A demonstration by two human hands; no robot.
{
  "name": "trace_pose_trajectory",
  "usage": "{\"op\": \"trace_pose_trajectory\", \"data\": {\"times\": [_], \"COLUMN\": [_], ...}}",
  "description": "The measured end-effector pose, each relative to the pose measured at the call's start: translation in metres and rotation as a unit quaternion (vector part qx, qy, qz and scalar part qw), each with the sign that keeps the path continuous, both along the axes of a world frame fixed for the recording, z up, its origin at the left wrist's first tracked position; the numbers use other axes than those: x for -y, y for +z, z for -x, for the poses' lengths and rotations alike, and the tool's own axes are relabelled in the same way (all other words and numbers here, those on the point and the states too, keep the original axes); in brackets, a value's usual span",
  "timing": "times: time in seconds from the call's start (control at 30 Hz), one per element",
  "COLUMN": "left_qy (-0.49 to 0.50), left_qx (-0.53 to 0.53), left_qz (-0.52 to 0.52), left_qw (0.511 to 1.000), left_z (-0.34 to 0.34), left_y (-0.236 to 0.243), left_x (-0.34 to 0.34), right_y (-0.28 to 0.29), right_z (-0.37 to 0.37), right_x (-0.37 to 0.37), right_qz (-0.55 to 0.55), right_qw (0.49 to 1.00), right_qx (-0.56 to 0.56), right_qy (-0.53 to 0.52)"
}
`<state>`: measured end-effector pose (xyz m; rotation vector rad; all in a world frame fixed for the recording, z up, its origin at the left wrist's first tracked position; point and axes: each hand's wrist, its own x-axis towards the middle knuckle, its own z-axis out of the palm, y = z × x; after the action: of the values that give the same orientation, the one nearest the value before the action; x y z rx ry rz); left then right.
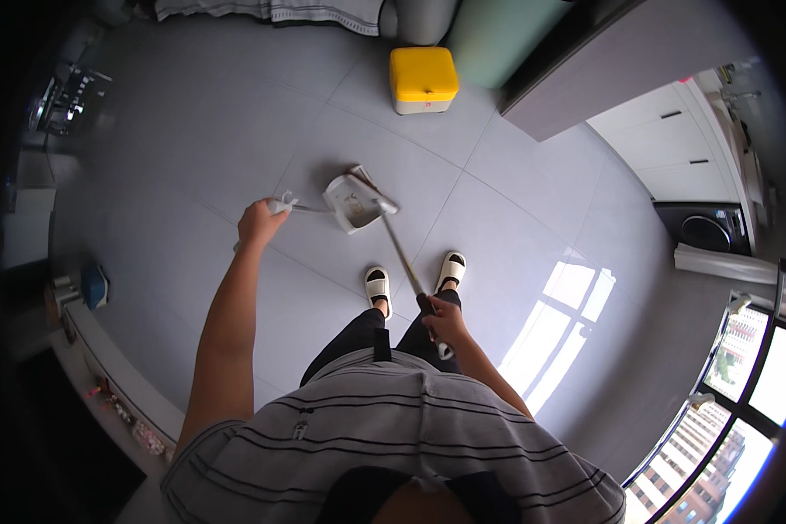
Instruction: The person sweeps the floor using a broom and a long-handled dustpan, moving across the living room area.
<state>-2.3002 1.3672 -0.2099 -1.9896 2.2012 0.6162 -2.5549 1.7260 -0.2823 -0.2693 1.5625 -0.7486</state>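
My left hand point(260, 224), arm stretched forward, is closed around the end of a long-handled dustpan point(337, 199). Its white pan rests on or just above the grey floor ahead of my feet; a small patch of debris seems to lie inside, too blurred to name. The fingers of my right hand point(446, 323), near my right thigh, wrap round the dark grip of a broom point(401, 251). From there the broom's pole slants forward and left to its head at the pan's right side, where the bristles are hard to make out.
I stand on grey floor tiles point(498, 210) in white slippers point(377, 288). A yellow-lidded box point(423, 79) sits farther ahead, beside a pale green cylinder point(502, 39). White drawers point(672, 140) and a black front-loading washer point(706, 230) line the right; a low white cabinet point(118, 371) runs along the left.
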Motion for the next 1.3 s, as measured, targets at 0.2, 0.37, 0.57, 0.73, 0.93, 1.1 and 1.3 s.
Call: {"op": "trace_pose_trajectory", "data": {"times": [0.2,0.37,0.57,0.73,0.93,1.1,1.3], "left_qy": [-0.044,-0.084,-0.112,-0.147,-0.247,-0.301,-0.33], "left_qx": [-0.027,0.002,-0.044,-0.044,-0.075,-0.125,-0.114], "left_qz": [0.03,0.046,0.015,0.013,0.009,-0.004,-0.048], "left_qw": [0.998,0.995,0.993,0.988,0.966,0.945,0.936], "left_z": [0.041,0.112,0.252,0.395,0.561,0.673,0.818], "left_y": [0.014,0.019,0.033,0.016,0.005,-0.004,-0.021], "left_x": [-0.041,-0.086,-0.15,-0.216,-0.285,-0.334,-0.391], "right_y": [0.048,0.06,0.052,0.086,0.066,0.057,0.042], "right_z": [0.005,0.065,0.158,0.236,0.314,0.384,0.496], "right_x": [-0.06,-0.113,-0.201,-0.294,-0.374,-0.424,-0.467], "right_qz": [0.044,0.013,-0.026,-0.077,-0.084,-0.072,-0.07], "right_qw": [0.997,0.987,0.954,0.922,0.863,0.803,0.752], "right_qx": [-0.068,-0.063,-0.154,-0.121,-0.139,-0.115,-0.118], "right_qy": [-0.02,-0.148,-0.254,-0.36,-0.479,-0.58,-0.645]}}
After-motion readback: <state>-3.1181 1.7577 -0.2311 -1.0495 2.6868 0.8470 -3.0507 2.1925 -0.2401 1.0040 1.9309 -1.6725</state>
